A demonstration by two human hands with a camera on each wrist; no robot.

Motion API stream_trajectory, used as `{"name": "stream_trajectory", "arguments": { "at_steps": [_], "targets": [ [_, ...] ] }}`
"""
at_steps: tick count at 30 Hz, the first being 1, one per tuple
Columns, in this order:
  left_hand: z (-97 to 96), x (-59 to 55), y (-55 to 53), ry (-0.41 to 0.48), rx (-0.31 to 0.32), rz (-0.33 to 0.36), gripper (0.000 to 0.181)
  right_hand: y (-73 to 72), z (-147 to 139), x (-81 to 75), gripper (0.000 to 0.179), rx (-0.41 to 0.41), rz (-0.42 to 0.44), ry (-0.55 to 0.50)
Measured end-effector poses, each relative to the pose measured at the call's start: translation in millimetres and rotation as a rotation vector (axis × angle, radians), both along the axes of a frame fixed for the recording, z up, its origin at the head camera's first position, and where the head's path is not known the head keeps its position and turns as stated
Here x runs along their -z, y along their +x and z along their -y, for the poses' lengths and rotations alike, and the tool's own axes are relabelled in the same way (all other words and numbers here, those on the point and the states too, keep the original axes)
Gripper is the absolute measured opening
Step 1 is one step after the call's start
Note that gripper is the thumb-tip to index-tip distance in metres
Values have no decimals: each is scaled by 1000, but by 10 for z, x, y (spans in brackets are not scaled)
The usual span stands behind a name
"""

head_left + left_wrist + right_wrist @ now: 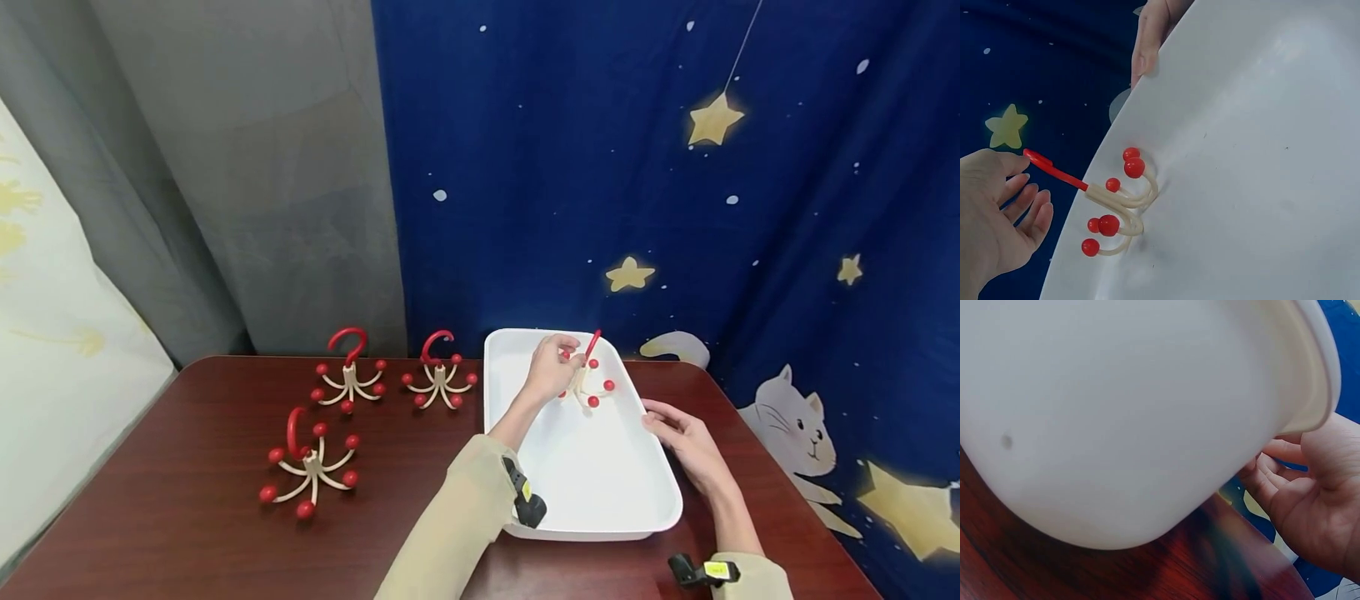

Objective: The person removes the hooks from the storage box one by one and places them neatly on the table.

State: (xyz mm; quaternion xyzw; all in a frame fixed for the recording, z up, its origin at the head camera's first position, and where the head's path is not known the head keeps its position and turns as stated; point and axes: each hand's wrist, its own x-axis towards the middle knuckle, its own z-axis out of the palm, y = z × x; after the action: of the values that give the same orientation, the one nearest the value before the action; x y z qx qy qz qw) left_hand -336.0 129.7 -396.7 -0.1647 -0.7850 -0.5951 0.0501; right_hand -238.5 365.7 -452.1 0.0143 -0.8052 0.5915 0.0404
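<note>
A claw-shaped hanger (1113, 200) with a red hook, cream arms and red ball tips stands inside the white tray (600, 492), near its far end. My left hand (553, 367) is over the tray beside that hanger. In the left wrist view, its fingers (1038, 219) are loosely bent, not wrapped round the hanger, and a fingertip lies at the end of the red hook. My right hand (686, 442) holds the tray's right rim, with its fingers under the lip in the right wrist view.
Three similar hangers stand on the dark wooden table (187, 500) left of the tray: one at the back left (350, 375), one nearer the tray (439, 379), one in front (312, 467). A blue star-patterned curtain (525, 167) hangs behind the table.
</note>
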Motion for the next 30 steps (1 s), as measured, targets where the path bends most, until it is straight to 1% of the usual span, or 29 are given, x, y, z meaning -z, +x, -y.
{"name": "stream_trajectory", "arguments": {
  "at_steps": [4, 9, 15, 20, 23, 25, 30],
  "targets": [
    [-54, 24, -37, -34, 4, -30, 21, 4, -1, -1, 54, 3, -6, 2],
    [-107, 66, -65, -40, -14, -54, 20, -5, 7, 14, 53, 0, -10, 2],
    [-148, 83, -88, 23, -44, -27, 17, -7, 3, 17, 54, 1, -10, -1],
    [-198, 57, -101, 78, -26, 6, 19, -7, -5, 8, 53, 5, -8, 2],
    [-232, 41, -108, 83, -19, 19, 19, -16, -7, 8, 54, 6, 1, 4],
    [-251, 30, -108, 66, -20, 21, 18, -23, -4, 11, 54, 8, 7, 0],
    [-256, -4, -69, 57, 2, 41, 16, -37, -1, 20, 55, 8, 9, -14]
  ]
}}
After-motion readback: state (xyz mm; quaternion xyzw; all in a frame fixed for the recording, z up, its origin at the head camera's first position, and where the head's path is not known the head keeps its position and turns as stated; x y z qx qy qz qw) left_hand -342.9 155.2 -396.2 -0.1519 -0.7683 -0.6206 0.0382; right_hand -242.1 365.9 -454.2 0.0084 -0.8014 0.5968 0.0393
